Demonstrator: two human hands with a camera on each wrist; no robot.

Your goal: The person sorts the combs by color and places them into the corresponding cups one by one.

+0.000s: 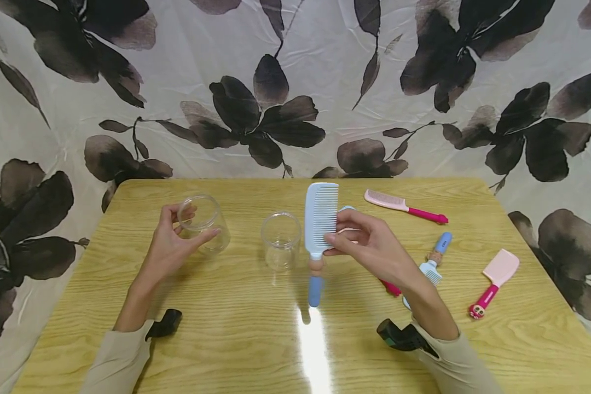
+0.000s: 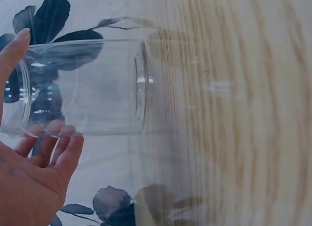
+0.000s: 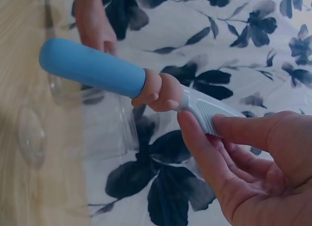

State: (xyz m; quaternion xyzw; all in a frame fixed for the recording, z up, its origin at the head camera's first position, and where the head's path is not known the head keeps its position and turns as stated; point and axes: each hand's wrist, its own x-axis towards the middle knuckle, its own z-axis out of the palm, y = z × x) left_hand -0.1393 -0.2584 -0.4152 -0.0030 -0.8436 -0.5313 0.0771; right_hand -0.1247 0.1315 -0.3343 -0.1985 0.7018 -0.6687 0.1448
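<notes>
In the head view my left hand [image 1: 169,249] holds a clear glass cup [image 1: 214,238] near the table's left side, thumb in front and fingers on the far side. The left wrist view shows this glass cup [image 2: 105,84] from the side, its base close to the wooden surface. My right hand [image 1: 376,246] pinches a light blue comb [image 1: 320,213] by the toothed part. The comb is upright, teeth to the right, its darker blue handle [image 3: 92,67] pointing down, above the table. A second clear glass cup [image 1: 280,246] stands between the hands, left of the comb.
At the right lie a pink comb [image 1: 386,200] with a magenta handle, a small light blue comb [image 1: 430,270] with a blue handle, and a pale pink flat-headed piece [image 1: 502,267]. A magenta handle end [image 1: 392,288] shows under the right hand. Floral cloth [image 1: 325,49] hangs behind the table.
</notes>
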